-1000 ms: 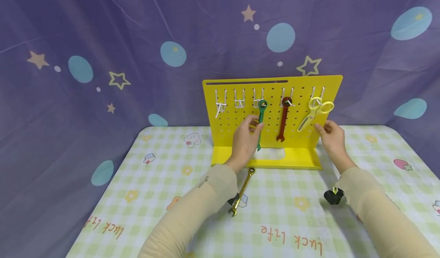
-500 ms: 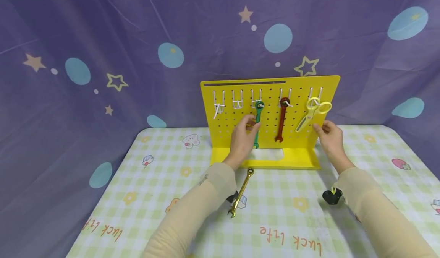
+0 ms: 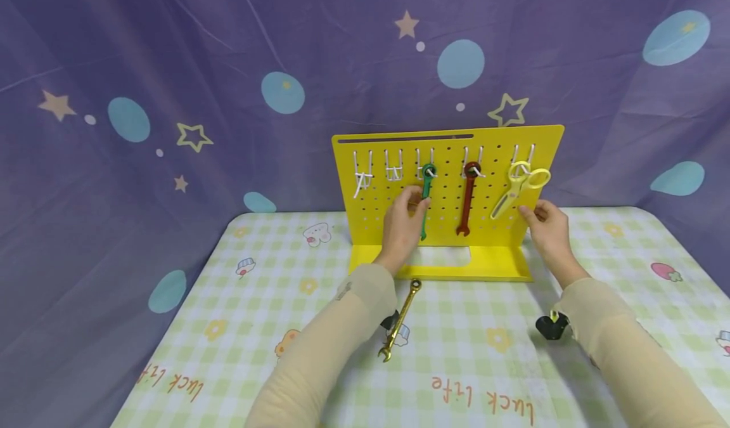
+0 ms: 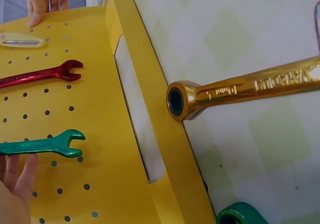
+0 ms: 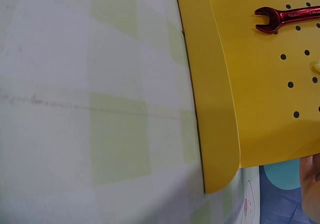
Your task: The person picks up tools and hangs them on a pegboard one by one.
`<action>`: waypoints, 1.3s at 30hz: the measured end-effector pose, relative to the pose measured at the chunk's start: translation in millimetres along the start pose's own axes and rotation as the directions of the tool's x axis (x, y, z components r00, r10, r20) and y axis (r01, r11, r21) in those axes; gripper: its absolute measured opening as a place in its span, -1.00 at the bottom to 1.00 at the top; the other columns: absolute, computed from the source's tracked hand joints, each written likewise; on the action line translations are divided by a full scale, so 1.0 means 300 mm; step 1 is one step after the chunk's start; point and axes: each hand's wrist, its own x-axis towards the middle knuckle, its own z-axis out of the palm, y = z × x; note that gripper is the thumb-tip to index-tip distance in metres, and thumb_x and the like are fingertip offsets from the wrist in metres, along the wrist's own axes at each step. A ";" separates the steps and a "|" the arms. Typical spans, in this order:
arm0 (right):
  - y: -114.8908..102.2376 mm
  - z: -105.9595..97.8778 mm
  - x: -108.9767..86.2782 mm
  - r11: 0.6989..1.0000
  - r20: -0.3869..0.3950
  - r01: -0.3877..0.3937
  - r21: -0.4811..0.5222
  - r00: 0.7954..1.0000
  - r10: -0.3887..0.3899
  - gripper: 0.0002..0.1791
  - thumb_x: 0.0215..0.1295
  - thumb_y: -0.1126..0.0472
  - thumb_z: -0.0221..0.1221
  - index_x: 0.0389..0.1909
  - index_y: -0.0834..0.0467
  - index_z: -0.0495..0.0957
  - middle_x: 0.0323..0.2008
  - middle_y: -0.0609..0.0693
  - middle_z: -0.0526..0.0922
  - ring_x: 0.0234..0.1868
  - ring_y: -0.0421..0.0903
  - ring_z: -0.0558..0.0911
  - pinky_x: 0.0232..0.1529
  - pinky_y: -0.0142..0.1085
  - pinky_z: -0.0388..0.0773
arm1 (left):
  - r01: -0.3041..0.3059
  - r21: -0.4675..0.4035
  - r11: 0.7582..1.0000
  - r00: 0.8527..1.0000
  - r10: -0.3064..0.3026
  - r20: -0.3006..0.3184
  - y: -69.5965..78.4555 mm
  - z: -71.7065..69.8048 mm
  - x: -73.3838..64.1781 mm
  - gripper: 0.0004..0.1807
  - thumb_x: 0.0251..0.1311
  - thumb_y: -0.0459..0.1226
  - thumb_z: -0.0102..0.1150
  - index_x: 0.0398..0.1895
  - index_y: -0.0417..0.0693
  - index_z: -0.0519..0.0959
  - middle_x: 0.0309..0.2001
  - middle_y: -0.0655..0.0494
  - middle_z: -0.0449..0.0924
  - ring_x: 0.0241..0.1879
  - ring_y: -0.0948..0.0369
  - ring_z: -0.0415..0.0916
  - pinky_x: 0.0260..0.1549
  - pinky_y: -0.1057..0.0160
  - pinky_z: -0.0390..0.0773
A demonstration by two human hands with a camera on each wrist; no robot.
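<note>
Fingers (image 3: pixel 422 205) of the left hand (image 3: pixel 400 230) pinch the green wrench (image 3: pixel 426 188), long and nearly straight up, top at a white hook (image 3: pixel 431 155); the right hand (image 3: pixel 549 230) grips the yellow board (image 3: pixel 495 233).

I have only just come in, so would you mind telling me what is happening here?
A person is handling tools at a yellow pegboard. Their left hand holds a green wrench, whose ring end appears to be on a white hook, while the right hand grips the board's right edge. A red wrench and scissors hang farther right, and a gold wrench lies on the checked tablecloth in front.
</note>
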 end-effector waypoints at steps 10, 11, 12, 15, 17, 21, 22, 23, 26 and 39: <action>-0.004 -0.002 0.002 1.000 0.002 0.004 -0.001 1.000 -0.004 -0.50 0.50 0.01 0.05 0.10 0.42 0.46 -0.04 0.21 0.58 -0.27 -0.45 0.43 -0.13 -0.47 0.45 | 0.025 -0.005 1.000 1.000 -0.024 0.013 0.000 0.003 0.014 -0.78 0.42 -0.13 0.12 0.04 0.05 0.54 -0.15 0.28 0.58 -0.12 0.29 0.49 -0.12 0.25 0.53; -0.004 -0.001 0.002 1.000 0.002 0.005 0.000 1.000 -0.005 -0.50 0.50 0.02 0.05 0.10 0.42 0.46 -0.03 0.22 0.58 -0.27 -0.45 0.43 -0.12 -0.46 0.45 | 0.029 -0.008 1.000 0.999 -0.029 0.017 -0.002 0.003 0.015 -0.78 0.42 -0.13 0.12 0.04 0.05 0.54 -0.14 0.28 0.58 -0.12 0.29 0.49 -0.12 0.25 0.53; -0.005 -0.001 0.003 1.000 0.000 0.006 0.001 1.000 -0.006 -0.50 0.50 0.02 0.05 0.10 0.42 0.46 -0.02 0.24 0.58 -0.27 -0.46 0.43 -0.11 -0.46 0.45 | 0.035 -0.011 0.999 0.999 -0.034 0.021 -0.003 0.002 0.015 -0.77 0.42 -0.13 0.11 0.05 0.05 0.53 -0.14 0.28 0.57 -0.11 0.29 0.49 -0.11 0.25 0.53; -0.008 0.002 0.003 1.000 -0.004 0.006 0.005 1.000 -0.006 -0.50 0.50 0.03 0.05 0.11 0.43 0.46 0.01 0.27 0.58 -0.27 -0.47 0.43 -0.10 -0.45 0.46 | 0.046 -0.015 0.999 0.999 -0.046 0.029 -0.007 -0.001 0.013 -0.76 0.43 -0.13 0.10 0.07 0.03 0.52 -0.12 0.27 0.56 -0.08 0.29 0.49 -0.10 0.24 0.53; -0.008 0.003 0.004 1.000 -0.008 0.004 0.010 1.000 -0.004 -0.51 0.50 0.04 0.06 0.11 0.43 0.46 0.02 0.28 0.58 -0.26 -0.47 0.43 -0.09 -0.45 0.46 | 0.046 -0.020 0.999 0.998 -0.045 0.033 -0.011 -0.004 0.009 -0.75 0.44 -0.13 0.09 0.08 0.02 0.51 -0.10 0.26 0.56 -0.06 0.28 0.48 -0.07 0.25 0.52; -0.008 0.003 0.002 1.000 -0.010 0.002 0.017 1.000 -0.002 -0.51 0.49 0.04 0.07 0.10 0.43 0.46 0.02 0.29 0.58 -0.27 -0.47 0.43 -0.09 -0.45 0.47 | 0.039 -0.019 0.999 0.999 -0.038 0.034 -0.032 -0.011 0.001 -0.74 0.45 -0.13 0.08 0.09 -0.01 0.50 -0.07 0.22 0.56 -0.03 0.26 0.48 -0.01 0.25 0.50; -0.008 0.002 0.002 1.000 -0.009 0.003 0.018 1.000 -0.003 -0.51 0.49 0.04 0.07 0.10 0.43 0.46 0.01 0.28 0.58 -0.27 -0.48 0.43 -0.10 -0.46 0.46 | 0.034 -0.019 0.999 0.999 -0.033 0.034 -0.039 -0.014 -0.002 -0.74 0.45 -0.13 0.08 0.09 -0.01 0.50 -0.06 0.21 0.56 -0.03 0.24 0.49 0.01 0.24 0.50; -0.007 0.002 0.001 1.000 -0.010 0.003 0.020 1.000 -0.003 -0.51 0.49 0.04 0.07 0.10 0.43 0.46 0.01 0.28 0.58 -0.28 -0.47 0.43 -0.10 -0.45 0.46 | 0.033 -0.024 0.999 0.999 -0.033 0.034 -0.045 -0.018 -0.006 -0.74 0.45 -0.14 0.09 0.09 -0.02 0.50 -0.05 0.20 0.56 -0.02 0.23 0.49 0.02 0.23 0.50; -0.008 0.000 -0.002 1.000 -0.012 0.002 0.025 1.000 -0.002 -0.52 0.49 0.05 0.07 0.10 0.43 0.46 -0.03 0.22 0.59 -0.28 -0.47 0.43 -0.11 -0.47 0.46 | 0.037 -0.036 0.999 0.998 -0.036 0.044 -0.061 -0.030 -0.023 -0.75 0.45 -0.14 0.10 0.08 0.00 0.51 -0.03 0.19 0.56 0.00 0.20 0.50 0.03 0.20 0.51; -0.004 0.004 -0.001 1.000 -0.022 0.004 0.027 1.000 -0.003 -0.51 0.49 0.06 0.08 0.11 0.44 0.46 0.02 0.30 0.58 -0.28 -0.47 0.43 -0.13 -0.49 0.45 | -0.032 0.054 0.998 0.979 0.021 0.200 -0.048 -0.128 -0.135 -0.73 0.43 -0.09 0.12 0.08 0.06 0.56 -0.01 0.33 0.54 -0.05 0.29 0.48 -0.13 0.24 0.55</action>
